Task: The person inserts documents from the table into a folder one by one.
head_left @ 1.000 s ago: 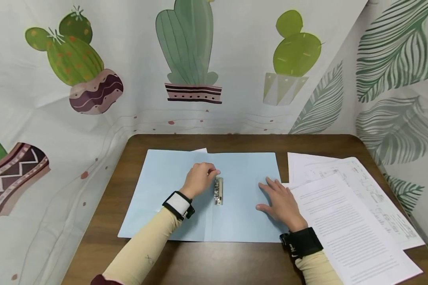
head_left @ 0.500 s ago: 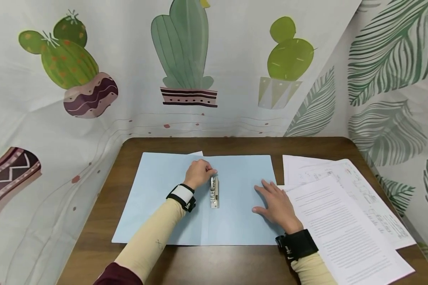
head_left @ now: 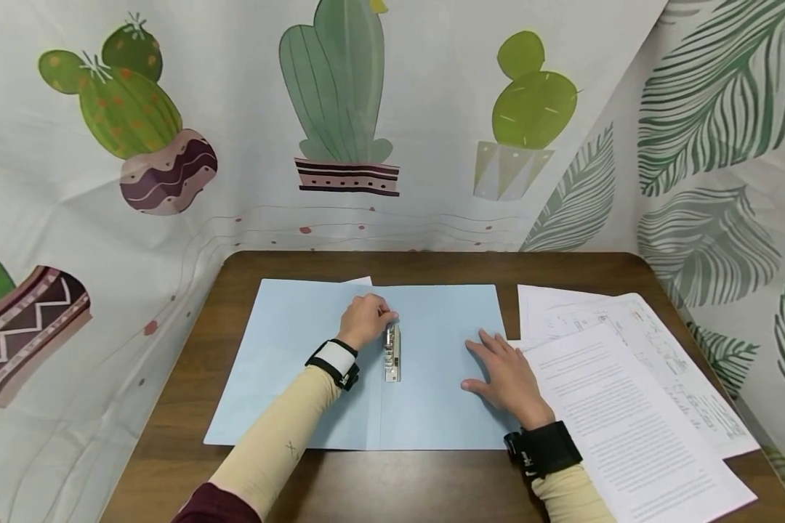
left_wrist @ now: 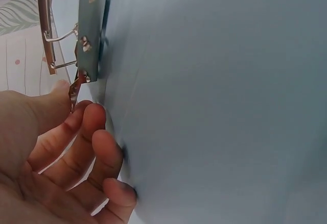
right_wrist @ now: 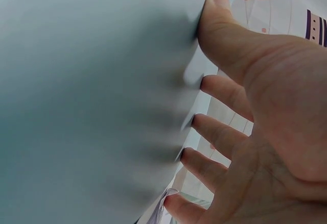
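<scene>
A light blue folder (head_left: pixel 438 407) lies opened flat on the table, with a metal ring binder clip (head_left: pixel 392 356) beside its spine. At the clip's far end is my left hand (head_left: pixel 363 319). In the left wrist view, its thumb and index finger pinch the small metal lever (left_wrist: pixel 75 92) at the end of the clip, and the lower fingers touch the folder. The clip's thin metal rings (left_wrist: pixel 64 35) join its base to a bar. My right hand (head_left: pixel 506 378) rests on the folder's right half with fingers spread, its fingertips (right_wrist: pixel 210 83) touching the surface.
Printed sheets (head_left: pixel 634 428) overlap on the table's right side, partly close to my right wrist. A white paper corner (head_left: pixel 361 281) sticks out behind the folder's top edge. The wooden table (head_left: pixel 176 407) meets a patterned curtain (head_left: pixel 432 218) at the back.
The head view has shifted slightly, moving the whole scene a little left and down. Both hands keep their places on the clip and the folder.
</scene>
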Demonstrator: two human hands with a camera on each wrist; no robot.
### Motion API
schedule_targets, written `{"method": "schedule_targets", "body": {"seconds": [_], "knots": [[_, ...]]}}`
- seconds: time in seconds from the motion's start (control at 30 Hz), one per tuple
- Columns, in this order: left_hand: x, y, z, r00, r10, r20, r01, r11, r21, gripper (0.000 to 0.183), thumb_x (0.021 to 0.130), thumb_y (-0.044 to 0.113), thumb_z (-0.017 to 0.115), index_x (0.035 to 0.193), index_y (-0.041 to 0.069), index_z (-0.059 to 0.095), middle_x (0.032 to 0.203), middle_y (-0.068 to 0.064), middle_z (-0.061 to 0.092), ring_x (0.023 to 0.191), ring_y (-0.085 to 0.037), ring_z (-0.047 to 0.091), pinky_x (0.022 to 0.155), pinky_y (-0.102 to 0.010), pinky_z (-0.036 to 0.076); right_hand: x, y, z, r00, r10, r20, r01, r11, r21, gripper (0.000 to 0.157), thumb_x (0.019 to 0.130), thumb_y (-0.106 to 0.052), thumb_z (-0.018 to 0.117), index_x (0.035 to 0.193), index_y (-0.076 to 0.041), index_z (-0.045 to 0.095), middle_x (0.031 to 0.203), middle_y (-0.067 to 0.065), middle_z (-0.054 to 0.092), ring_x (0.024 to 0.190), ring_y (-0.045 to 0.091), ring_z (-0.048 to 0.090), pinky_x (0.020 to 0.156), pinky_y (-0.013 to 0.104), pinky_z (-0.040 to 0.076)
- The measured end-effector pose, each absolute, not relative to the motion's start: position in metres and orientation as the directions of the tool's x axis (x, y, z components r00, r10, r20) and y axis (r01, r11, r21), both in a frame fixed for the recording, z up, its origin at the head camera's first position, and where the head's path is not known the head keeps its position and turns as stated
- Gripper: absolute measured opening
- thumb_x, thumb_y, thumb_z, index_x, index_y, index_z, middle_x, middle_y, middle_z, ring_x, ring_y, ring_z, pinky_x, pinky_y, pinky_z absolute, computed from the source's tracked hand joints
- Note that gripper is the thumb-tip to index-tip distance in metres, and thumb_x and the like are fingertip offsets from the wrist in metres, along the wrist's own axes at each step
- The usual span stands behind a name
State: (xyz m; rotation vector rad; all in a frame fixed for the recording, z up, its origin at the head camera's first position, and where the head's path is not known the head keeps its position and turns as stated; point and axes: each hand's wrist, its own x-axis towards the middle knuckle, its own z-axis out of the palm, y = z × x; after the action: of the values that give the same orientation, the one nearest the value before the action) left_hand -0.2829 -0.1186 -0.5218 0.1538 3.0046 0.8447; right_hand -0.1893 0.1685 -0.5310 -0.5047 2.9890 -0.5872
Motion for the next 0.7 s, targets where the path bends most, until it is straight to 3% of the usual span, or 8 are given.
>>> {"method": "schedule_targets", "body": {"seconds": [0.17, 0.27, 0.33, 0.5, 0.6, 0.7], "knots": [[-0.268, -0.125, -0.519, -0.983, 0.146, 0.113, 0.183, 0.852, 0.490, 0.020, 0.099, 0.025, 0.071, 0.099, 0.006, 0.077, 0.084, -0.007, 0.070, 0.070, -0.019, 0.061, 0.060, -0.034, 0.048, -0.188, 0.168, -0.529, -0.942, -0.336, 0.016, -0.317, 0.870, -0.378, 0.073, 0.082, -0.035, 0.087, 0.144, -0.007, 0.059, 0.157, 0.023, 0.043, 0.146, 0.049, 0.034, 0.109, 0.073, 0.029], [-0.249, -0.134, -0.516, -0.966, 0.182, 0.183, 0.247, 0.860, 0.446, 0.030, 0.098, 0.025, 0.071, 0.116, 0.001, 0.073, 0.104, -0.018, 0.072, 0.089, -0.031, 0.068, 0.073, -0.044, 0.056, -0.188, 0.167, -0.530, -0.939, -0.343, 0.015, -0.323, 0.866, -0.382, 0.073, 0.082, -0.036, 0.087, 0.144, -0.007, 0.059, 0.157, 0.023, 0.043, 0.146, 0.049, 0.034, 0.110, 0.072, 0.029], [-0.232, -0.140, -0.515, -0.959, 0.213, 0.189, 0.274, 0.871, 0.408, 0.043, 0.096, 0.029, 0.074, 0.126, -0.002, 0.068, 0.122, -0.025, 0.067, 0.106, -0.041, 0.066, 0.086, -0.052, 0.055, -0.188, 0.166, -0.530, -0.939, -0.343, 0.011, -0.321, 0.866, -0.384, 0.074, 0.083, -0.036, 0.086, 0.144, -0.007, 0.059, 0.158, 0.023, 0.042, 0.146, 0.049, 0.033, 0.111, 0.072, 0.028], [-0.186, -0.152, -0.518, -0.966, 0.250, 0.062, 0.257, 0.913, 0.317, 0.082, 0.088, 0.048, 0.079, 0.148, 0.000, 0.051, 0.154, -0.032, 0.041, 0.142, -0.054, 0.038, 0.109, -0.070, 0.033, -0.188, 0.166, -0.529, -0.940, -0.342, 0.007, -0.317, 0.865, -0.389, 0.074, 0.083, -0.035, 0.086, 0.145, -0.007, 0.058, 0.158, 0.023, 0.042, 0.147, 0.049, 0.032, 0.112, 0.072, 0.026], [-0.165, -0.154, -0.523, -0.969, 0.247, -0.008, 0.232, 0.920, 0.315, 0.096, 0.083, 0.057, 0.080, 0.154, 0.003, 0.043, 0.161, -0.031, 0.029, 0.149, -0.056, 0.020, 0.112, -0.076, 0.019, -0.189, 0.166, -0.528, -0.940, -0.342, 0.009, -0.318, 0.864, -0.391, 0.073, 0.083, -0.034, 0.086, 0.145, -0.006, 0.058, 0.158, 0.024, 0.041, 0.147, 0.050, 0.031, 0.111, 0.073, 0.025], [-0.152, -0.153, -0.526, -0.969, 0.246, -0.040, 0.218, 0.916, 0.337, 0.102, 0.080, 0.060, 0.081, 0.156, 0.004, 0.041, 0.164, -0.030, 0.025, 0.151, -0.056, 0.012, 0.111, -0.079, 0.011, -0.189, 0.165, -0.529, -0.941, -0.339, 0.007, -0.314, 0.862, -0.398, 0.073, 0.083, -0.033, 0.086, 0.145, -0.006, 0.057, 0.158, 0.024, 0.041, 0.147, 0.050, 0.030, 0.111, 0.073, 0.025]]}}
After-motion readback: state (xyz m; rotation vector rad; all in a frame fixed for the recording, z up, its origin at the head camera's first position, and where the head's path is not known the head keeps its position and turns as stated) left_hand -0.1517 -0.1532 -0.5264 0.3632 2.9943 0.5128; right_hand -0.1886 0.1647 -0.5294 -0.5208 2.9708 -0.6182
